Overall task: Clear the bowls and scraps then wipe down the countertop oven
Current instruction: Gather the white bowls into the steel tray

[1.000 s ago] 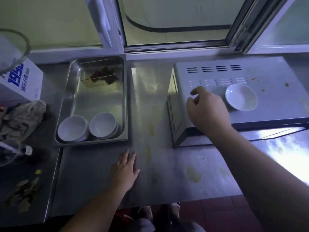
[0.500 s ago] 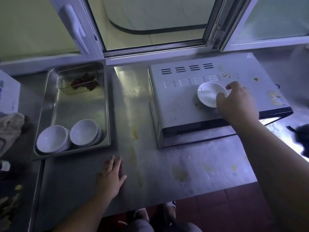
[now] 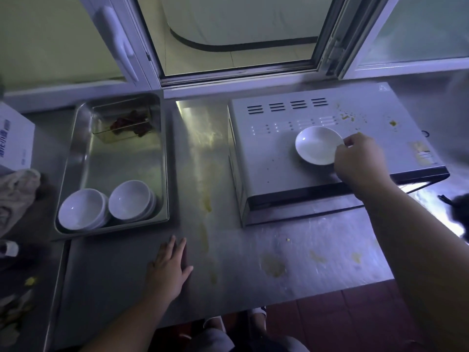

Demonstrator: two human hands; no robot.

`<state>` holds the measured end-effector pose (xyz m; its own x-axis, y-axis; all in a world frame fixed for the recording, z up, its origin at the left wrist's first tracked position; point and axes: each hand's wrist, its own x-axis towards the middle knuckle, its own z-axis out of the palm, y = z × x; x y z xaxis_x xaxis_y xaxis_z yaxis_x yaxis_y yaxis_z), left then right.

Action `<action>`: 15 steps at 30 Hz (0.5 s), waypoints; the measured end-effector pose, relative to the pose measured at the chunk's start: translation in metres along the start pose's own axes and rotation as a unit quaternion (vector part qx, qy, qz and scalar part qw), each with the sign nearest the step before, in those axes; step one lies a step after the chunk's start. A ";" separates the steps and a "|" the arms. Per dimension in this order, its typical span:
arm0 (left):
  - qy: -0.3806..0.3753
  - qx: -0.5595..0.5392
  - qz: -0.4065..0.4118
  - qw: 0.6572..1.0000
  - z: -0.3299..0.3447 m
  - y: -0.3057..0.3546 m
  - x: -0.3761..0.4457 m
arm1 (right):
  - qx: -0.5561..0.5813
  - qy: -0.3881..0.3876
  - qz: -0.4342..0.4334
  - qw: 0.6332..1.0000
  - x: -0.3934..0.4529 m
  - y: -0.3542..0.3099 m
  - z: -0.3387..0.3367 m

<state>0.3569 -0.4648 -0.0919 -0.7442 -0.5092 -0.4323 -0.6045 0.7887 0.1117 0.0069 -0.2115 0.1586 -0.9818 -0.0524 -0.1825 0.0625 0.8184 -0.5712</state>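
Observation:
A small white bowl (image 3: 317, 144) sits on top of the grey countertop oven (image 3: 274, 158). My right hand (image 3: 360, 161) pinches the bowl's right rim between thumb and fingers. Yellow scraps (image 3: 346, 117) speckle the oven's back right top. My left hand (image 3: 168, 269) rests flat, fingers spread, on the steel counter (image 3: 228, 275) near its front edge. To the left stands a steel tray (image 3: 76, 158) holding two stacks of white bowls (image 3: 106, 207) and a clear container with reddish scraps (image 3: 127, 124).
Yellow smears (image 3: 272, 266) and crumbs mark the counter in front of the oven. A crumpled cloth (image 3: 15, 194) and a white box (image 3: 15, 141) lie at the far left. An open window (image 3: 228, 34) runs behind. A dark object (image 3: 459, 207) sits at the right edge.
My right hand moved from the oven's left top across to the bowl's right side and now pinches its rim. My left hand stayed flat on the counter.

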 end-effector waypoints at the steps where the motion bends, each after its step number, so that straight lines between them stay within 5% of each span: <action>1: 0.001 0.000 -0.001 1.000 0.000 0.000 0.000 | 0.005 0.001 -0.002 1.000 -0.002 -0.003 0.001; 15: 0.041 0.008 0.000 0.999 0.002 -0.012 -0.009 | 0.084 -0.090 -0.073 0.990 -0.040 -0.096 0.084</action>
<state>0.3713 -0.4693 -0.0915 -0.7653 -0.5351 -0.3578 -0.6003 0.7939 0.0967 0.0556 -0.3362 0.1538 -0.9353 -0.2776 -0.2192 -0.0343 0.6879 -0.7250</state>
